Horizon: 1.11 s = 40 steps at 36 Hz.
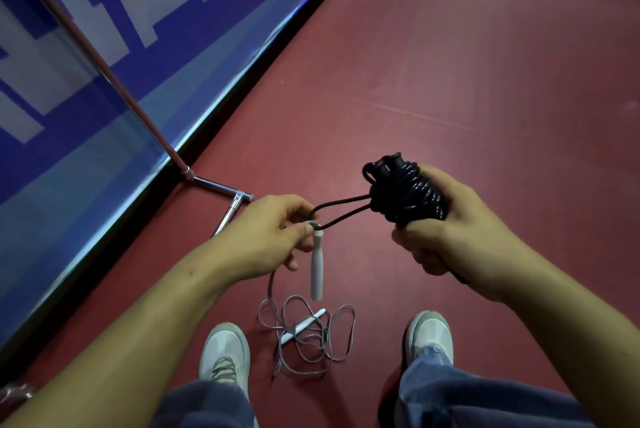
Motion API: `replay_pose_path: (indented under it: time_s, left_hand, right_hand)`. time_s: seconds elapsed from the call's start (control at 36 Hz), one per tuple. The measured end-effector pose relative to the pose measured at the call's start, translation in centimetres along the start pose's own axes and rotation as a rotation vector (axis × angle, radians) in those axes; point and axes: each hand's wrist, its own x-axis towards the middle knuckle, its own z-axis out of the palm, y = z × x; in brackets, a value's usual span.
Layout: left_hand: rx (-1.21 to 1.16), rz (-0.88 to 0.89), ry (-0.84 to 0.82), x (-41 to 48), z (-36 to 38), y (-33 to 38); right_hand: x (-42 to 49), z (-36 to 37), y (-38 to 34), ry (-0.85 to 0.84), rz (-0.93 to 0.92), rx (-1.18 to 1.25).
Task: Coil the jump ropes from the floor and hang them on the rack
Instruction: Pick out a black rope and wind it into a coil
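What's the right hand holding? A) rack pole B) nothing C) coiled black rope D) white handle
C: the right hand grips the coiled black rope, while the white handle hangs from the left hand.

Black rope coiled, held; grey rope tangled on floor.

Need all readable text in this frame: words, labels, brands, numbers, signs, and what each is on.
None legible.
Large white strokes on the blue banner: cut off by the frame edge, unreadable as any word.
No marking shows on the black jump rope, the white handle or the shoes.
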Motion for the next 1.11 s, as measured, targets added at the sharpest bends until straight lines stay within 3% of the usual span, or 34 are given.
replay_pose_path:
  time_s: [0.11,0.22,0.36,0.44,0.58,0.64,0.78,0.89,0.94,1.0,1.11]
  left_hand:
    - [0.222,0.048,0.24,0.6,-0.5,-0.4]
    - [0.197,0.132,0.38,0.3,-0.6,0.3]
    - [-0.203,0.182,0.24,-0.2,-0.8,1.7]
    - [-0.32,0.145,0.128,-0.4,-1.1,2.2]
    - [-0.162,0.062,0.022,-0.6,-0.8,1.6]
    - [-0.298,0.067,-0.004,-0.8,-0.5,1.8]
    - [-0.622,0.246,0.261,-0.5,-1.4,2.2]
    - [-0.792,0.285,0.388,-0.6,-1.8,2.4]
    - [-0.683,0.315,0.52,-1.0,-1.9,2.5]
    - [-0.405,0.354,0.64,-1.3,-1.9,2.4]
    - [0.04,0.373,0.642,-1.1,-1.8,1.5]
  right_hand:
    - [0.2,-0.3,0.4,0.051,0.012,-0.105]
    - [0.5,-0.3,1.1,0.08,0.05,-0.185]
    - [0.5,0.2,1.2,0.046,0.083,-0.223]
    - [0.4,0.8,1.1,0.01,0.077,-0.204]
    - [0.3,0.9,0.9,-0.043,0.099,-0.083]
    - [0.5,0.8,0.9,-0.042,0.104,-0.072]
    - [0.7,0.4,1.1,0.001,0.094,-0.121]
    - [0.6,0.3,1.4,0.012,0.102,-0.171]
    - [0.6,0.3,1.5,0.039,0.096,-0.214]
    - [0.7,0.2,1.5,0.082,0.077,-0.275]
    - [0.7,-0.1,1.3,0.118,0.064,-0.311]
